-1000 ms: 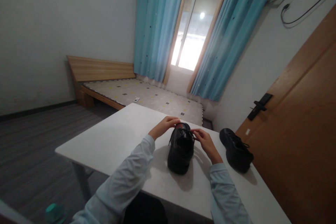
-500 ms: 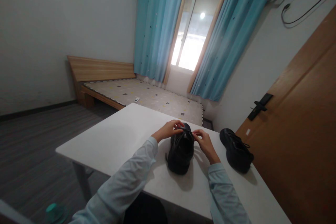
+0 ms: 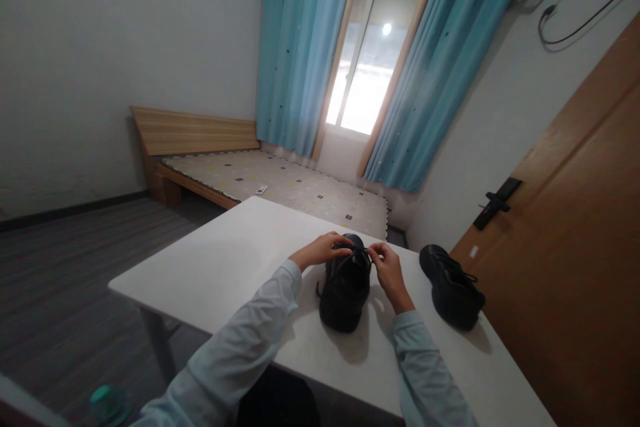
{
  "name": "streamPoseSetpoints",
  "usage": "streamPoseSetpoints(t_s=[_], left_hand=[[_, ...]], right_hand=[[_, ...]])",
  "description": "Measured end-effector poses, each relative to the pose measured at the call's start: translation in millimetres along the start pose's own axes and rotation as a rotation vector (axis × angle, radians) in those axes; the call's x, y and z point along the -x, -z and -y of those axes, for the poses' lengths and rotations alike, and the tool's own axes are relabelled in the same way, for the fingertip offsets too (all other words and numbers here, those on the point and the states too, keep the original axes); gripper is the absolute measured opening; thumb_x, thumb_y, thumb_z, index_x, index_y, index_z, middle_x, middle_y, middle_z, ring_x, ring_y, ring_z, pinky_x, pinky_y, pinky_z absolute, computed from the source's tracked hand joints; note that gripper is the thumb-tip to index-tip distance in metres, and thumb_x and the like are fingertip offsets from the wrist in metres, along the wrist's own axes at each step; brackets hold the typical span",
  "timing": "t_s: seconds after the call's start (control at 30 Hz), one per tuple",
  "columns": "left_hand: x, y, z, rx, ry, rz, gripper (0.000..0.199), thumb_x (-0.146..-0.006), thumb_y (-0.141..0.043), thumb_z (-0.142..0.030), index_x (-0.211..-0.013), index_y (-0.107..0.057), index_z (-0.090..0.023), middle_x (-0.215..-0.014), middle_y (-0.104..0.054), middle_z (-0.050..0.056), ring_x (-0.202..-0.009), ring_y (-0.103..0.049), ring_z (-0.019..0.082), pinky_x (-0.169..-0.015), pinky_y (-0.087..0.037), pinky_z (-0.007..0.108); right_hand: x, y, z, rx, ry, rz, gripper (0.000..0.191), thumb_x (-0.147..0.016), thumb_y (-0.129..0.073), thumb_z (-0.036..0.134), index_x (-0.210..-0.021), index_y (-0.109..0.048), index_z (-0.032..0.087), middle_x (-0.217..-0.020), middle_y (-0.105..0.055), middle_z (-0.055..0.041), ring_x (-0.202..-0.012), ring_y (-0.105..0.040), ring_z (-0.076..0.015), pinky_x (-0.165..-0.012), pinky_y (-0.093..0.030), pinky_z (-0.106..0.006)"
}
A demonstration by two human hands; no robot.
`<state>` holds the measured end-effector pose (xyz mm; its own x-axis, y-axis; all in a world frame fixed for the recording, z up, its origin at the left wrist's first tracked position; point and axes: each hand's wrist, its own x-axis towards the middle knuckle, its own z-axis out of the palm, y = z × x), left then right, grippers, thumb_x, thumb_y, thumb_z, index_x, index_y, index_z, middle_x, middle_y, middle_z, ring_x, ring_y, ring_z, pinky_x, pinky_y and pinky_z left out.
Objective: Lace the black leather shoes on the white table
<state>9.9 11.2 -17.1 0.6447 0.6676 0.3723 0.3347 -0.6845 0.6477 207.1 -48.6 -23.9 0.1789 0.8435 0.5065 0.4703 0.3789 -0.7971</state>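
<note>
A black shoe [image 3: 344,300] stands on the white table [image 3: 210,267], its heel toward me and its toe pointing away. At its far left side is my left hand [image 3: 326,249], closed with thumb and fingers pinching the dark shoelace near the front of the lacing. Over on the right side, my right hand [image 3: 387,267] is closed in a pinch on the shoelace too. A loose lace end hangs at the shoe's left. The matching black shoe [image 3: 453,290] rests near the table's right edge, untouched, with its laces showing on top.
Beyond the table stands a bed [image 3: 280,177] with a patterned mattress and wooden headboard [image 3: 195,132]. A brown door [image 3: 575,247] with a black handle [image 3: 497,202] is close on the right. Blue curtains [image 3: 305,47] flank the window. A greenish object [image 3: 103,400] is on the floor at lower left.
My right forearm has shifted slightly left and my right fingers have curled a little more at the lace. My left hand stays almost in place. The shoes have not visibly moved.
</note>
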Motion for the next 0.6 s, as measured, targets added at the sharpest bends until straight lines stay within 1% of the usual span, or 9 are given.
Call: streamPoseSetpoints(t_s=[0.1,0.2,0.3,0.4,0.47,0.6], left_hand=[[0,0.2,0,0.001,-0.003,0.003,0.035,-0.082,-0.057,-0.037,-0.111,-0.064,-0.018,-0.106,-0.062,0.007,-0.100,-0.056,0.018,-0.092,-0.041,0.027],[0,0.0,0,-0.002,0.008,-0.002,0.035,-0.082,-0.057,-0.038,-0.110,-0.064,-0.018,-0.106,-0.062,0.007,-0.100,-0.056,0.018,-0.092,-0.042,0.027],[1,0.5,-1,0.003,0.009,-0.005,0.035,-0.082,-0.057,-0.038,-0.110,-0.064,-0.019,-0.108,-0.062,0.007,-0.101,-0.056,0.018,-0.092,-0.041,0.027],[1,1.0,-1,0.006,0.005,-0.003,0.035,-0.082,-0.057,-0.037,-0.111,-0.064,-0.018,-0.109,-0.062,0.007,-0.102,-0.056,0.018,-0.093,-0.041,0.027],[1,0.8,0,0.000,0.010,-0.002,0.036,-0.082,-0.056,-0.038,-0.112,-0.063,-0.018,-0.109,-0.062,0.008,-0.102,-0.056,0.019,-0.093,-0.041,0.027],[1,0.0,1,-0.016,0.034,0.003,0.040,-0.082,-0.055,-0.041,-0.114,-0.062,-0.018,-0.110,-0.061,0.008,-0.100,-0.056,0.018,-0.091,-0.042,0.027]], right_hand=[[0,-2,4,-0.062,-0.002,0.002,0.030,-0.072,-0.063,0.048,-0.069,-0.058,0.018,-0.068,-0.060,-0.0026,-0.067,-0.055,-0.0183,-0.062,-0.043,-0.030],[1,-3,7,-0.164,-0.053,0.009,0.029,-0.070,-0.066,0.046,-0.070,-0.057,0.018,-0.068,-0.060,-0.0015,-0.068,-0.056,-0.0177,-0.061,-0.043,-0.029],[2,0,10,-0.281,-0.111,0.040,0.028,-0.066,-0.071,0.041,-0.076,-0.058,0.019,-0.071,-0.061,-0.0008,-0.070,-0.058,-0.0169,-0.062,-0.044,-0.029],[2,3,12,-0.384,-0.155,0.081,0.031,-0.062,-0.076,0.035,-0.084,-0.059,0.020,-0.073,-0.063,0.0001,-0.071,-0.059,-0.0161,-0.065,-0.045,-0.029],[1,5,13,-0.456,-0.175,0.067,0.033,-0.060,-0.077,0.031,-0.086,-0.060,0.020,-0.073,-0.064,0.0006,-0.071,-0.060,-0.0154,-0.068,-0.046,-0.030],[-1,13,21,-0.606,-0.182,-0.010,0.033,-0.058,-0.078,0.025,-0.086,-0.061,0.021,-0.076,-0.065,0.0013,-0.075,-0.061,-0.0139,-0.079,-0.048,-0.031]])
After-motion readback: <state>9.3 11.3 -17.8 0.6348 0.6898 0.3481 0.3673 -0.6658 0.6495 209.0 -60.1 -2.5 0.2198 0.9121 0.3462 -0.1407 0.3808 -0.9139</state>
